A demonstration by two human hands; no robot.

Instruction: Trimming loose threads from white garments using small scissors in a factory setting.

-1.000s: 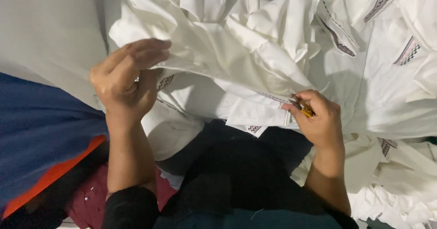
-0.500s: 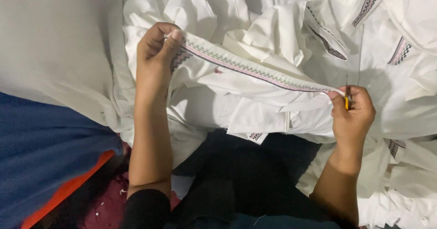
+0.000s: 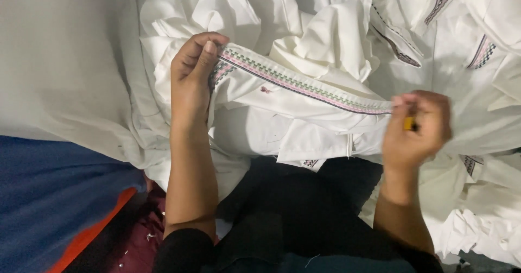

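Our left hand pinches one end of the patterned trim; our right hand, fingers clenched on the other end and a small yellow tool, pulls it taut. The trim spans the white garment, above our dark lap. More trimmed garments lie beyond the trim, seemingly left to handle.

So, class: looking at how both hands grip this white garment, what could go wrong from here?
1. The right hand also pinches a small yellow tool; it might snag the cloth.
2. The patterned band is stretched tight from the left hand; a hard pull may strain its stitching.
3. A small dark spot below the band could be overlooked.
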